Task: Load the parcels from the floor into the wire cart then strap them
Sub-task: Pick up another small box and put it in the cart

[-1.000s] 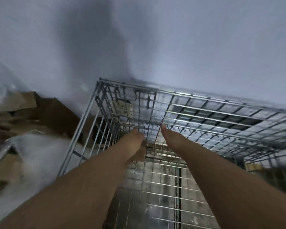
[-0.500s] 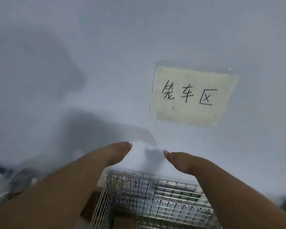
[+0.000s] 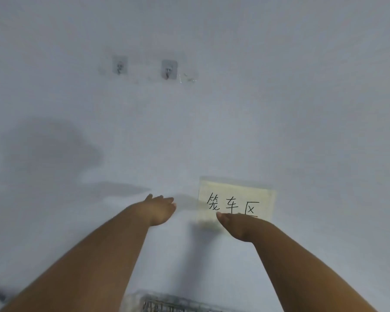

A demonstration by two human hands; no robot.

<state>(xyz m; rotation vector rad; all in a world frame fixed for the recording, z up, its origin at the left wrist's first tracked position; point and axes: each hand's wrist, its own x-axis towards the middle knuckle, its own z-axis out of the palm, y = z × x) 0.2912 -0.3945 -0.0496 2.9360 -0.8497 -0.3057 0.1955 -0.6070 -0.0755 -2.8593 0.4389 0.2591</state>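
Pale wall fills the view; the wire cart (image 3: 178, 305) is glimpsed at six o'clock, directly below both raised hands. Left hand (image 3: 160, 209) and right hand (image 3: 235, 225) are held flat, empty; no parcels are seen.

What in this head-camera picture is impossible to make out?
- Silver wire cart: cut off by the bottom edge; its contents are unseen.
- Parcels, floor: out of view.
- Right hand: covers the handwritten yellowish paper sign's lower edge.
- Two small metal wall hooks: blurred.
- Left hand: holds nothing.
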